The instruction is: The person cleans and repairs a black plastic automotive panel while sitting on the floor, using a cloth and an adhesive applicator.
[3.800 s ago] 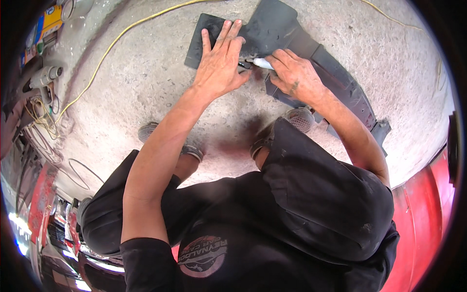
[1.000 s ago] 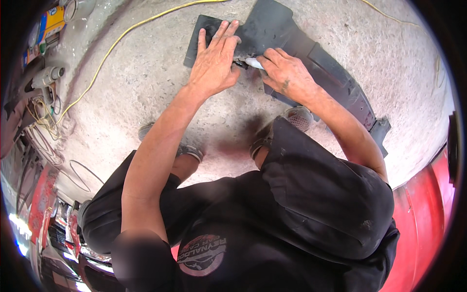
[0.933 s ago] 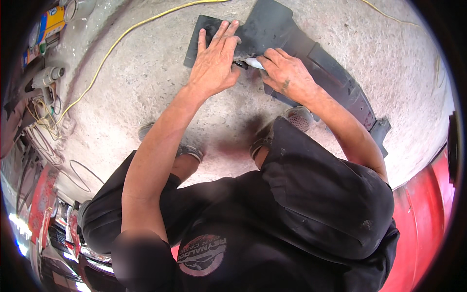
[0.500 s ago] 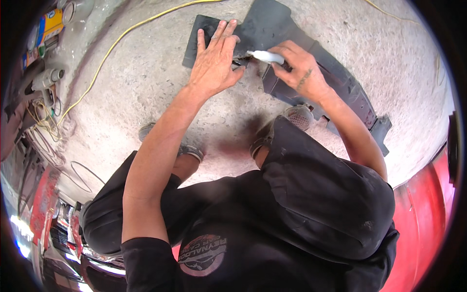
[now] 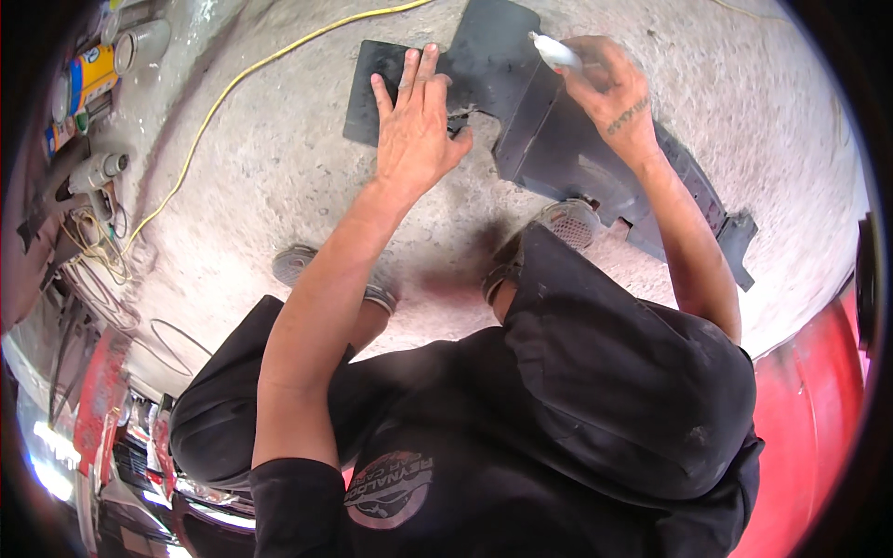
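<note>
A black plastic panel (image 5: 563, 153), long and angular, lies on the rough floor in front of me. My left hand (image 5: 416, 135) rests on its squarish left end with fingers spread, pressing it from above. Beside that hand's thumb, the panel has a jagged, broken-looking edge. My right hand (image 5: 612, 91) grips a small white squeeze bottle (image 5: 555, 54) with a narrow tip. The bottle is held above the panel's upper right part, tilted with its tip to the upper left and apart from the broken edge.
A yellow cord (image 5: 228, 98) curves over the concrete floor (image 5: 279, 177) on the left. Farther left lie a grey heat gun (image 5: 98, 174), a yellow-and-blue container (image 5: 91, 76), a translucent cup (image 5: 141, 48) and tangled cables. A red surface (image 5: 807, 400) stands at the lower right.
My right hand has lifted the white squeeze bottle away from the broken edge, up and to the right. My left hand stays on the panel.
</note>
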`<state>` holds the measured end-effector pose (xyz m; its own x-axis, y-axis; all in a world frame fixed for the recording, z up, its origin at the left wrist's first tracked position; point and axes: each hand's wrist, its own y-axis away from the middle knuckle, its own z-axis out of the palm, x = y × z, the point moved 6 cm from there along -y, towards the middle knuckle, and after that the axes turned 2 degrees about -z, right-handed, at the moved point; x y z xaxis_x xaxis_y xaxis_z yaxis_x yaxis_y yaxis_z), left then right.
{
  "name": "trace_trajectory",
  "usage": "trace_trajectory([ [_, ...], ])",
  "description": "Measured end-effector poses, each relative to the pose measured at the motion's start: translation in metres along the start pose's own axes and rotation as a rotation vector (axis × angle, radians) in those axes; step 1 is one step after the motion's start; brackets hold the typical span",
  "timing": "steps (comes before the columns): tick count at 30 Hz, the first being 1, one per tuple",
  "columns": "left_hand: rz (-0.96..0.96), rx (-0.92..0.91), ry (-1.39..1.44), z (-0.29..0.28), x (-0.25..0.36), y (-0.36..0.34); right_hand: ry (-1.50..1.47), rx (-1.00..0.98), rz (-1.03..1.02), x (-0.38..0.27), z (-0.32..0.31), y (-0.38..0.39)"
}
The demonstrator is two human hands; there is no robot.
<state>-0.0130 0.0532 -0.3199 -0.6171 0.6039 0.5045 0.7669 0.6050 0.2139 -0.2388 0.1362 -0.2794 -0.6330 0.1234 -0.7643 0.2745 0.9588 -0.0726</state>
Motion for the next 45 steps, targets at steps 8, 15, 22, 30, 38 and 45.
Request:
trace_trajectory([
  [8, -0.009, 0.022, 0.05, 0.003, -0.002, 0.0, -0.044, 0.012, 0.033, 0.0, 0.001, -0.001],
  [15, -0.013, 0.011, 0.039, -0.005, 0.001, 0.006, 0.124, 0.048, 0.032, 0.023, -0.01, -0.003],
  [22, -0.088, -0.072, 0.033, -0.011, 0.005, -0.001, -0.177, 0.369, 0.168, 0.072, -0.032, -0.062],
  [30, -0.038, -0.075, 0.052, -0.015, 0.008, -0.005, 0.111, 0.328, 0.189, 0.095, -0.044, -0.142],
  [38, -0.044, -0.131, 0.08, -0.013, 0.001, 0.002, 0.107, 0.331, 0.104, 0.137, -0.023, -0.153],
  [45, -0.014, -0.129, 0.031, -0.022, -0.006, 0.001, -0.033, 0.397, 0.146, 0.125, -0.042, -0.129],
])
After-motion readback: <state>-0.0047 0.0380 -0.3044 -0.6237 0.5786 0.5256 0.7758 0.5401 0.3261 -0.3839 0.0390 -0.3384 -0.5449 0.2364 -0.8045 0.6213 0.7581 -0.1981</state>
